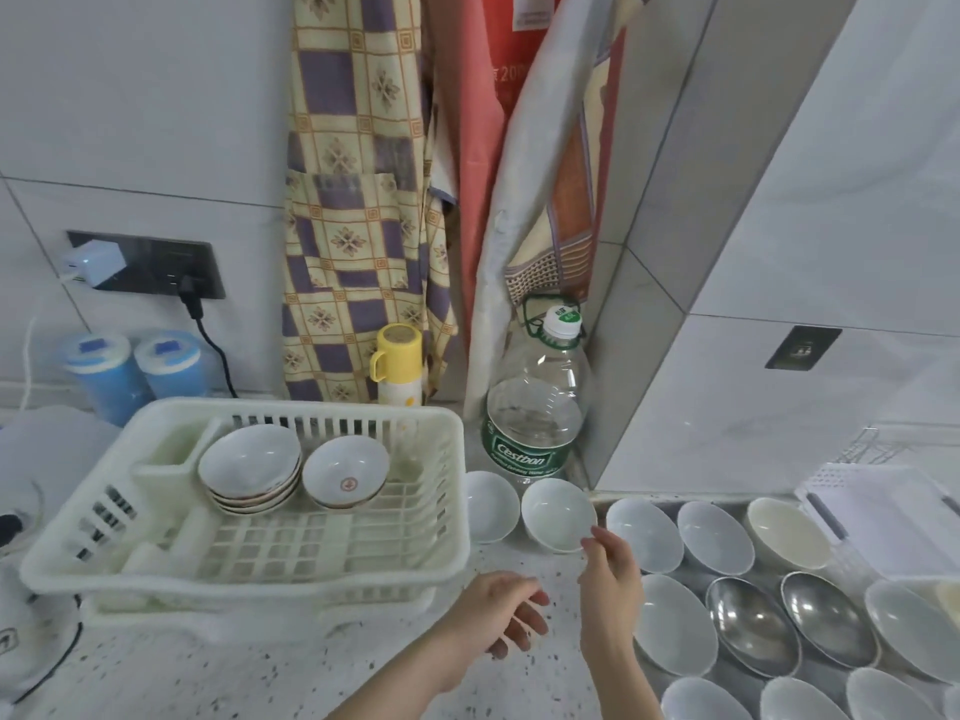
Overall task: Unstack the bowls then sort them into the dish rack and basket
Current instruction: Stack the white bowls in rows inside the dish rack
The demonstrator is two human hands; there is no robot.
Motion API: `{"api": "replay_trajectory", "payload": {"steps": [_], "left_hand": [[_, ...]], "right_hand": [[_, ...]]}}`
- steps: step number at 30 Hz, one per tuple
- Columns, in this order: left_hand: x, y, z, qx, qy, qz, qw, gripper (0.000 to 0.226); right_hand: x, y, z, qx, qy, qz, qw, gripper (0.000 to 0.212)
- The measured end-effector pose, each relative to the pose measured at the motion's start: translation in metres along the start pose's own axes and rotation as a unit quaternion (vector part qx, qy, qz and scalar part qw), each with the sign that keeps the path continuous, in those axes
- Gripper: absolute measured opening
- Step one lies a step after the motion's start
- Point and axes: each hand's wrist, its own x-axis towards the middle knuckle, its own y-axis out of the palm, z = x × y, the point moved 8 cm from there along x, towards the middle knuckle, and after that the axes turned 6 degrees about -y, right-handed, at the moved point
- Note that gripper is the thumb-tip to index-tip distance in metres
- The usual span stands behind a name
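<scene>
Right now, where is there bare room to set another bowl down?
The dish rack has open grid floor in front of the stacked bowls and the single bowl. The speckled counter below the rack, left of the left hand, is bare. Right of the right hand, bowls crowd the surface.

Bright, even, cool light fills the scene, soft and diffuse with no hard shadows. Faint, blurry shade sits under the white dish rack and beneath the hands on the speckled surface. The two steel bowls throw back pale highlights, and the clear water bottle carries thin streaks of glare down its side. The picture is soft overall, slightly smeared, with fine detail washed out. Wide-angle distortion bends the wall tiles at right into leaning lines, and the lower corners stretch and blur most, where the bowls look elongated.
</scene>
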Motion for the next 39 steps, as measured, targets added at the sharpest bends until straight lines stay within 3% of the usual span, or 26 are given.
{"api": "replay_trajectory", "payload": {"steps": [5, 8, 12, 16, 22, 29, 39], "left_hand": [[0.048, -0.001, 0.022, -0.131, -0.093, -0.101, 0.982, 0.018], [0.066, -0.003, 0.028, -0.234, -0.111, -0.128, 0.957, 0.013], [0.086, -0.012, 0.033, -0.302, -0.103, -0.172, 0.932, 0.024], [0.105, -0.028, 0.034, -0.342, -0.083, -0.219, 0.910, 0.033], [0.117, -0.041, 0.032, -0.342, -0.063, -0.258, 0.901, 0.029], [0.112, -0.041, 0.026, -0.324, -0.062, -0.265, 0.906, 0.029], [0.070, -0.028, 0.044, -0.225, -0.082, -0.257, 0.936, 0.017]], "right_hand": [[0.013, -0.001, -0.049, 0.062, 0.220, 0.055, 0.972, 0.018], [0.018, 0.009, -0.061, 0.053, 0.268, 0.088, 0.958, 0.016], [0.030, 0.024, -0.073, 0.054, 0.310, 0.095, 0.944, 0.013], [0.040, 0.039, -0.084, 0.074, 0.320, 0.081, 0.941, 0.030], [0.053, 0.040, -0.096, 0.069, 0.313, 0.068, 0.945, 0.024], [0.054, 0.034, -0.096, 0.083, 0.295, 0.030, 0.951, 0.030], [0.026, -0.003, -0.058, 0.081, 0.237, 0.025, 0.968, 0.011]]}}
